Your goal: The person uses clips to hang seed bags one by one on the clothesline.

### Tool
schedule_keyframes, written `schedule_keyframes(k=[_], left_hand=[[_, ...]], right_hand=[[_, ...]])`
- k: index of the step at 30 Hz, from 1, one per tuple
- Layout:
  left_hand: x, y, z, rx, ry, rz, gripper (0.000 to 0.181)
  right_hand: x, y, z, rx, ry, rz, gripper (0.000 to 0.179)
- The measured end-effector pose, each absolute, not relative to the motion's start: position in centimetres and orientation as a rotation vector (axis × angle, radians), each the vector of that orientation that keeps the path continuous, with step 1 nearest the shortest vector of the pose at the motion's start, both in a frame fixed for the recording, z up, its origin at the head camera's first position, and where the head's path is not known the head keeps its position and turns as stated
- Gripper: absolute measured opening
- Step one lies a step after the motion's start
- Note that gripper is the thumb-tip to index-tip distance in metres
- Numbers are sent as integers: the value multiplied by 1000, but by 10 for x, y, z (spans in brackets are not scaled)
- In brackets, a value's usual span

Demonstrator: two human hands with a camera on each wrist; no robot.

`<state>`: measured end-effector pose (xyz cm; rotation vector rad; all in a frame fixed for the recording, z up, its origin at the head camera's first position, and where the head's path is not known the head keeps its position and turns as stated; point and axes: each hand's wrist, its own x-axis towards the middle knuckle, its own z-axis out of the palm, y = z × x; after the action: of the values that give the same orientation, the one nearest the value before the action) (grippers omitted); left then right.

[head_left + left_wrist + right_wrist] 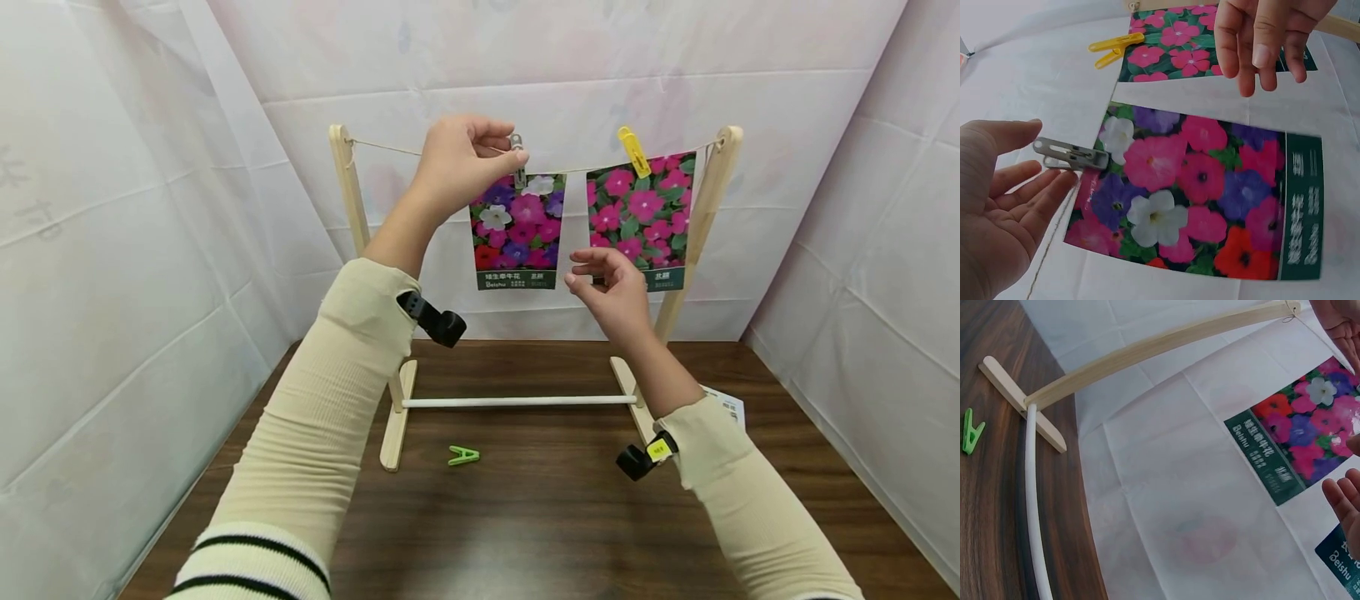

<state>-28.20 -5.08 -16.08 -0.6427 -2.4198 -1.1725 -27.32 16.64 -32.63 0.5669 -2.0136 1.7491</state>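
Observation:
A seed packet with mixed petunias (517, 229) hangs from the string, gripped at its top edge by a grey clip (1072, 155). My left hand (468, 162) is right at this clip, thumb on one side and fingers on the other. In the left wrist view a small gap shows between thumb and clip. My right hand (611, 292) holds nothing; its fingers are loosely bent in front of the lower left corner of a second packet with pink flowers (645, 212). A yellow clip (633, 152) fastens that packet to the string.
The string (390, 148) runs between two wooden posts (705, 217) of a stand. A white rod (517, 402) joins the stand's feet. On the brown table (525, 517) lies a green clip (463, 455). A white paper (727, 404) is partly behind my right arm.

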Motion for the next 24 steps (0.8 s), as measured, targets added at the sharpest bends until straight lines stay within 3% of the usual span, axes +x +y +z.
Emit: schedule_keyframes(k=[24], left_hand=[[-281,-73,-190,-751,-2204,-1482,53]], right_hand=[[-252,190,-333,757,-1974,1658,40]])
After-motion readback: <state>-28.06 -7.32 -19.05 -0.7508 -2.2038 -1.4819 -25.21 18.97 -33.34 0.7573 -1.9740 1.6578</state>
